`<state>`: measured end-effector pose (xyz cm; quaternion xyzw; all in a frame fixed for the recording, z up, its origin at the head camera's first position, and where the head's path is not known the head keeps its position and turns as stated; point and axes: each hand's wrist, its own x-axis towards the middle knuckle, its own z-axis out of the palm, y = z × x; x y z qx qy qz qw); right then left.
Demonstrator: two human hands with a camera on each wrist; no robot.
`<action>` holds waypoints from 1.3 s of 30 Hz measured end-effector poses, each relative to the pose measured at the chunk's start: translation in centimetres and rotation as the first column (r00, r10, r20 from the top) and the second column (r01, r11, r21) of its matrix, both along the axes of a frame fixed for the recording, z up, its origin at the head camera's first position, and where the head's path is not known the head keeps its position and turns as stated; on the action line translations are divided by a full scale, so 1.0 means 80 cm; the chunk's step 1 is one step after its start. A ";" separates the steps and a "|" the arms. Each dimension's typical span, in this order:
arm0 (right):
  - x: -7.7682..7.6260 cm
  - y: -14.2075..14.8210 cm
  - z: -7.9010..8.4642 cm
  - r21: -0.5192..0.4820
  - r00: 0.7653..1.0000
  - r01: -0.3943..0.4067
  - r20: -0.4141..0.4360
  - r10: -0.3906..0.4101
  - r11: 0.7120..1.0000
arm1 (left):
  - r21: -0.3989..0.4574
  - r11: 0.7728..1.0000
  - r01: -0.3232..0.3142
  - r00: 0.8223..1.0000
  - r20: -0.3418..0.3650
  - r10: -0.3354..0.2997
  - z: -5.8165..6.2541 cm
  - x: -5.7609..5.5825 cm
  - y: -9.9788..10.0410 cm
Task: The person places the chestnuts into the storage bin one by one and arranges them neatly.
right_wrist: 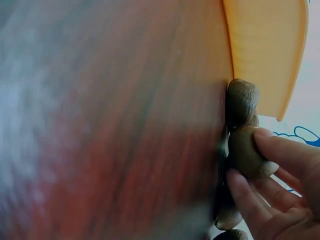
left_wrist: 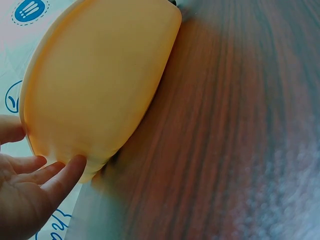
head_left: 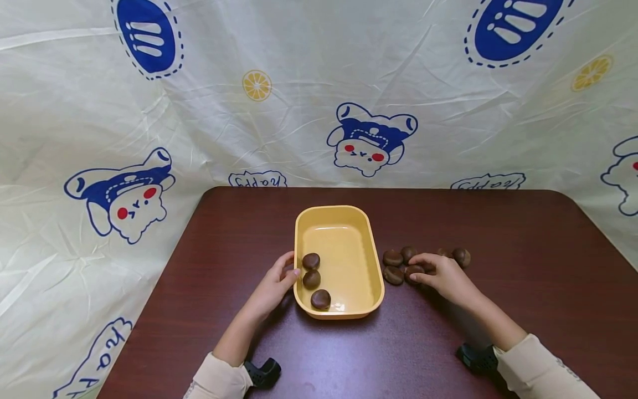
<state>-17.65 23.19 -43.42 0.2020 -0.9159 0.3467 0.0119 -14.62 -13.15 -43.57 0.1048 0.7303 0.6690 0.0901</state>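
Observation:
A yellow tray point(head_left: 344, 266) stands on the table, with three chestnuts point(head_left: 320, 300) along its left side. My left hand point(head_left: 271, 285) grips the tray's left rim, thumb over the edge and fingers against the outer wall point(left_wrist: 95, 85). To the right of the tray, my right hand point(head_left: 446, 277) pinches a chestnut point(right_wrist: 246, 152) between thumb and fingers, low among several others. Another chestnut point(right_wrist: 242, 102) sits between it and the tray in the right wrist view. Part of the group is hidden behind the right hand.
Near the tray's right wall lie loose chestnuts point(head_left: 392, 257), and one more chestnut point(head_left: 461, 257) is at the group's right end. The dark wooden table point(head_left: 249, 221) ends at a back edge before a printed white cloth point(head_left: 289, 127).

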 end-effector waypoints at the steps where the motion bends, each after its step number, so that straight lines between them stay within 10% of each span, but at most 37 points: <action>1: 0.000 0.000 0.001 -0.004 1.000 0.006 -0.003 -0.006 1.000 | 0.000 1.000 -0.001 1.000 0.000 0.001 0.000 0.000 0.000; 15: -0.014 -0.021 0.031 -0.068 0.999 0.048 -0.018 -0.049 0.997 | 0.008 1.000 0.004 1.000 0.004 -0.004 -0.002 -0.001 0.000; 39: -0.053 -0.120 0.060 -0.217 0.993 -0.084 0.058 0.099 0.973 | 0.000 1.000 -0.004 1.000 0.003 0.004 0.000 -0.001 -0.001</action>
